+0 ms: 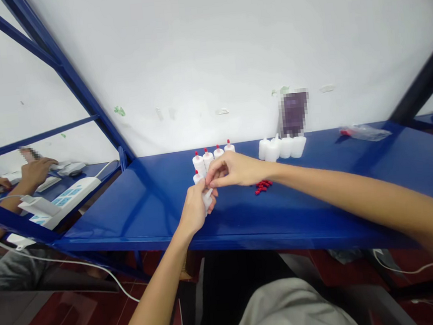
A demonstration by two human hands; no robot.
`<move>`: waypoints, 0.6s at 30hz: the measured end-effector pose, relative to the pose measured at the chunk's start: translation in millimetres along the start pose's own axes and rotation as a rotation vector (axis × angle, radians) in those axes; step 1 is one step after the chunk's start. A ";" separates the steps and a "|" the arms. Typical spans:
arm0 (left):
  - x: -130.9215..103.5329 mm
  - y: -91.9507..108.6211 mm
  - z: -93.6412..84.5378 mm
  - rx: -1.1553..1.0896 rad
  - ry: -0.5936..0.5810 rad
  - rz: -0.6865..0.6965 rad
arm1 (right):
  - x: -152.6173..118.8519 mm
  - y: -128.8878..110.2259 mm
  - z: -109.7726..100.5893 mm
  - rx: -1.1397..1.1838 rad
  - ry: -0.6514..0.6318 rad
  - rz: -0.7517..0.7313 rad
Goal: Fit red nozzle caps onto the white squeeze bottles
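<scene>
My left hand (195,205) is wrapped round a white bottle (207,197) with a pointed nozzle, near the front edge of the blue table. Right above the bottle, my right hand (229,170) has thumb and fingers pinched together beside the left fingertips; whatever it holds is too small or hidden to name. Several white bottles with red caps (198,160) stand just behind my hands. To the right is a group of white bottles (272,150) without red caps. A small pile of red caps (263,186) lies below my right forearm.
A clear plastic bag (365,131) with something red lies at the back right. A dark blurred rectangle (294,112) leans against the wall. Beyond the blue frame on the left are a power strip (70,198) and another person's hands (37,173).
</scene>
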State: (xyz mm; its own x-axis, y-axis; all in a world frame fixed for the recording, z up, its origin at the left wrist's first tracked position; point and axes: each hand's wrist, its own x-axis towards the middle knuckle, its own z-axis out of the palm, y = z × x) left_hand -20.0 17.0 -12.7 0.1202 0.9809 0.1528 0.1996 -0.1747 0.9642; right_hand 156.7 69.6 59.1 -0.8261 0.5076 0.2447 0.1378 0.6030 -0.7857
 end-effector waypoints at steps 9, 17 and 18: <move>-4.8 5.8 2.2 -0.172 0.005 0.142 | 0.4 4.2 9.0 0.208 0.078 0.042; -5.2 6.5 2.1 -0.187 0.005 0.181 | -1.5 1.1 11.6 0.265 0.067 0.022; -5.4 6.5 2.0 -0.190 -0.004 0.178 | -1.8 0.9 12.6 0.256 0.064 0.014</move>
State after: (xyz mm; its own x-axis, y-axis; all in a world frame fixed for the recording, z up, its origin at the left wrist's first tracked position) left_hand -17.5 10.3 -7.7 0.1412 0.9356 0.3236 -0.0117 -0.3253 0.9455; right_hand 151.4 61.5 50.8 -0.7877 0.5576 0.2620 -0.0008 0.4243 -0.9055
